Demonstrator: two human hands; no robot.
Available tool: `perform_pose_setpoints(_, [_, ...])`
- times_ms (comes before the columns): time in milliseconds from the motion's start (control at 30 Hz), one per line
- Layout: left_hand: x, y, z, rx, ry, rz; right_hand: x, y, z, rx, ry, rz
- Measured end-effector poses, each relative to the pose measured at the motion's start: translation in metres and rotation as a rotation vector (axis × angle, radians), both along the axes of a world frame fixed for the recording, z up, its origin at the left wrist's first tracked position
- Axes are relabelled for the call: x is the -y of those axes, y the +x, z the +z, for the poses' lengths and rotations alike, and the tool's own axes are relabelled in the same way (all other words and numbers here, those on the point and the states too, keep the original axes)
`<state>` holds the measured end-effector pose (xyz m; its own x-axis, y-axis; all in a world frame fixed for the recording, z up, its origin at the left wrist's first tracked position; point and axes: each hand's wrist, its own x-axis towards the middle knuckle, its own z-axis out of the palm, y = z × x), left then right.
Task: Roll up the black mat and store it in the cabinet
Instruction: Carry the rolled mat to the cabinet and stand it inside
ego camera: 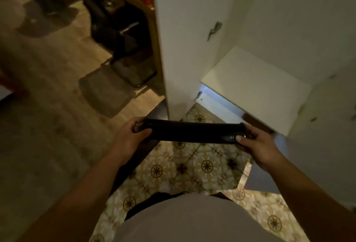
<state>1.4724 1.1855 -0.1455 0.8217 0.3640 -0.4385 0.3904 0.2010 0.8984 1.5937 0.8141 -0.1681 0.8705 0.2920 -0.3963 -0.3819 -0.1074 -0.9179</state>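
The black mat [192, 132] is rolled into a tight tube and held level in front of me, above the patterned floor. My left hand [129, 135] grips its left end and my right hand [258, 143] grips its right end. Just beyond the roll stands the white cabinet [192, 39] with its door open. Its white bottom shelf [254, 89] lies bare, up and to the right of the roll.
A wooden floor with a grey rug [106, 91] stretches to the left. Dark objects [123, 29] sit under a wooden table at the upper left. Patterned yellow tiles [192, 166] cover the floor beneath my arms.
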Motion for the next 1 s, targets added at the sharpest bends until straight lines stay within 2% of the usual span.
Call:
perform_pose_setpoints(100, [-0.007,0.043,0.001,0.039,-0.040,-0.173,0.007,-0.013,0.003,-0.032,0.040,-0.163])
perform_pose_setpoints(233, [0.002,0.093,-0.004,0.053,0.006,-0.327,0.024,-0.031,0.002,-0.039,0.055,-0.360])
perform_pose_setpoints(533, [0.061,0.172,-0.007,0.017,-0.061,-0.584,0.068,-0.061,0.000,0.001,0.081,-0.590])
perform_pose_setpoints(700, [0.092,0.197,-0.010,0.000,-0.071,-0.616,0.094,-0.049,-0.001,-0.005,0.087,-0.645])
perform_pose_setpoints(1000, [0.116,0.242,-0.023,-0.038,-0.074,-0.591,0.119,0.003,-0.015,-0.038,0.083,-0.620])
